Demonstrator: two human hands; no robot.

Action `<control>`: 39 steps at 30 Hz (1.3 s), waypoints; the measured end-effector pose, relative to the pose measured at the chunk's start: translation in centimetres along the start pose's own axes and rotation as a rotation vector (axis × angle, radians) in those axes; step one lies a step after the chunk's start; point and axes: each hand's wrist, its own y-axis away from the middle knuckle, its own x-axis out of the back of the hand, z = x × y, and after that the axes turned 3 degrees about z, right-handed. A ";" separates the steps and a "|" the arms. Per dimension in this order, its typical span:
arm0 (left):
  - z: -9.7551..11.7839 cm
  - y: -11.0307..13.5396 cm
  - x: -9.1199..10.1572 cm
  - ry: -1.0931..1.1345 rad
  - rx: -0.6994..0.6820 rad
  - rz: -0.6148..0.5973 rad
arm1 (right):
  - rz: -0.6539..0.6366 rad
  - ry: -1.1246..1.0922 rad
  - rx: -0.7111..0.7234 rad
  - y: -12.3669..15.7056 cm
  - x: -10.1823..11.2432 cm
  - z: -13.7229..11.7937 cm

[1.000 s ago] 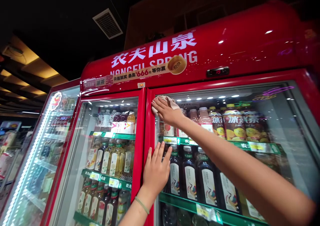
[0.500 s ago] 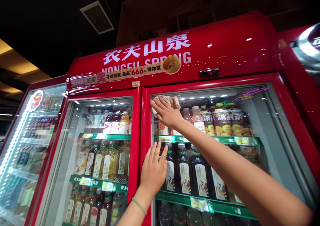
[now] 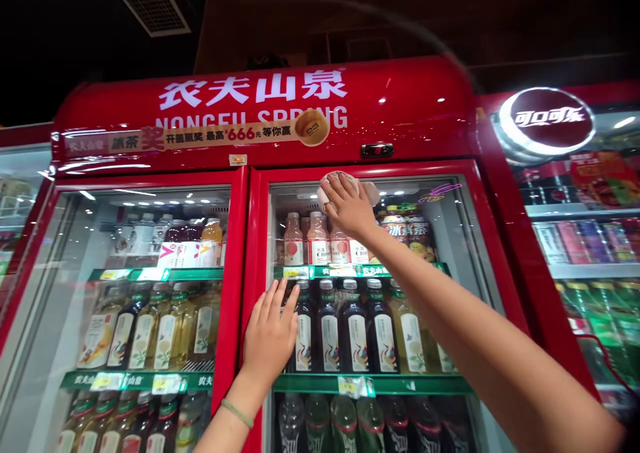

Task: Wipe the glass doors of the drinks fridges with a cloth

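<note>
My right hand (image 3: 351, 211) presses a pale cloth (image 3: 371, 193) flat against the upper part of the right glass door of a red drinks fridge (image 3: 415, 116). Its fingers are spread over the cloth, whose edges show around them. Lower and to the left, my left hand (image 3: 270, 326) rests with fingers stretched out on the left edge of that door's red frame (image 3: 257, 239) and the glass beside it. It holds nothing. A thin green band (image 3: 237, 413) circles the left wrist.
Behind the glass, bottles (image 3: 356, 333) stand in rows on shelves with green edges (image 3: 400, 384). The left door's frame (image 3: 239, 226) is alongside. Another fridge with a lit round sign (image 3: 547, 121) stands at the right, and part of one more (image 3: 20, 193) at the left.
My right hand has slid the cloth rightward along the top of the glass. The left hand stays at the door's left edge. The view has turned to the right.
</note>
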 end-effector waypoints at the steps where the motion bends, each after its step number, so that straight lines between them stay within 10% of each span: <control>1: 0.3 0.0 -0.1 -0.002 0.022 0.012 | 0.029 0.001 -0.035 0.3 0.0 0.4; 6: 3.2 -0.2 -1.4 -0.011 0.169 0.055 | -0.059 -0.012 0.219 1.8 0.3 2.3; 10: 7.2 -0.9 -2.6 0.032 0.173 0.114 | 0.070 -0.016 -0.002 2.5 1.0 4.3; 14: 11.5 -2.1 -2.9 0.083 0.115 0.081 | -0.028 -0.018 0.206 3.1 1.9 6.7; 17: 13.5 -2.4 -3.4 0.090 0.101 0.068 | -0.006 -0.009 0.108 3.2 2.6 8.9; 39: 13.0 -1.4 -4.0 -0.001 0.058 0.035 | 0.060 0.043 -0.002 6.8 5.7 19.6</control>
